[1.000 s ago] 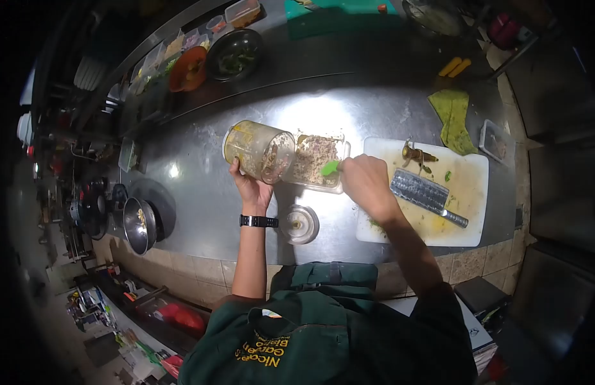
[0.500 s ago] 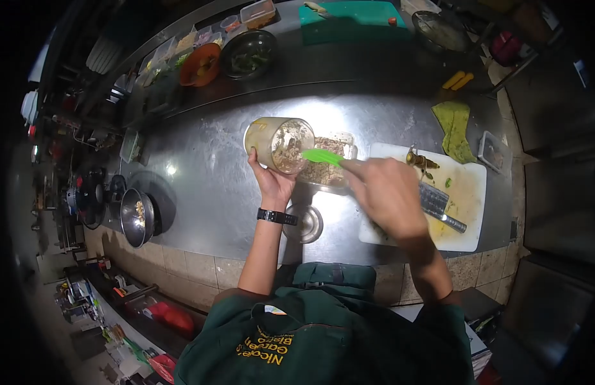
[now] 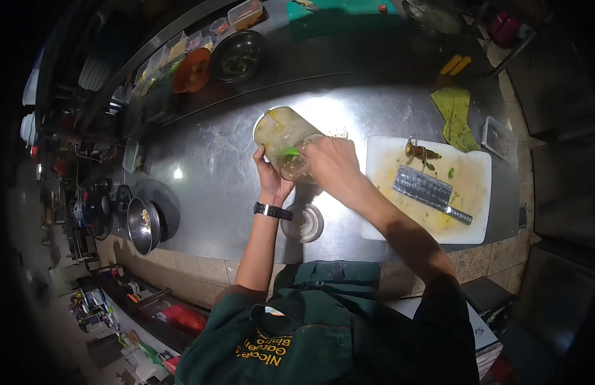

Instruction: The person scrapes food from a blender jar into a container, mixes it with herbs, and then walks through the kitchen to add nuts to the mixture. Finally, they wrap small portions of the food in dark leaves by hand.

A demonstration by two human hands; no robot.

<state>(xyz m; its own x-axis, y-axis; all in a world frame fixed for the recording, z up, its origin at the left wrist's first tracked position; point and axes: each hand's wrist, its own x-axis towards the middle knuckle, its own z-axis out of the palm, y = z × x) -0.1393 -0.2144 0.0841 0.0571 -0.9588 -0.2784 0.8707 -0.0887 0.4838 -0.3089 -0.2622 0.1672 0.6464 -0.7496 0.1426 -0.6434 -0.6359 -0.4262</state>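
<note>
My left hand (image 3: 271,183) is wrapped round a cloudy see-through jar (image 3: 278,131), which lies tilted with its mouth toward the right and down. Minced food clings to the inside of the jar. In my right hand (image 3: 334,165) is a bright green spatula (image 3: 293,151), its blade inside the jar's mouth. Behind that hand, a clear rectangular container (image 3: 339,133) is almost fully hidden; only its far edge shows. A round metal lid-like disc (image 3: 303,223) lies on the steel table below the jar.
On the right, a white cutting board (image 3: 387,215) carries a cleaver (image 3: 423,186) and dark vegetable scraps (image 3: 420,152). Beyond it are a yellow-green cloth (image 3: 455,119) and a small clear tub (image 3: 498,138). A metal bowl (image 3: 143,224) stands near the left front edge.
My right hand has moved left, bringing the spatula deeper into the jar and covering the rectangular container. The jar has tipped further, its mouth lower.
</note>
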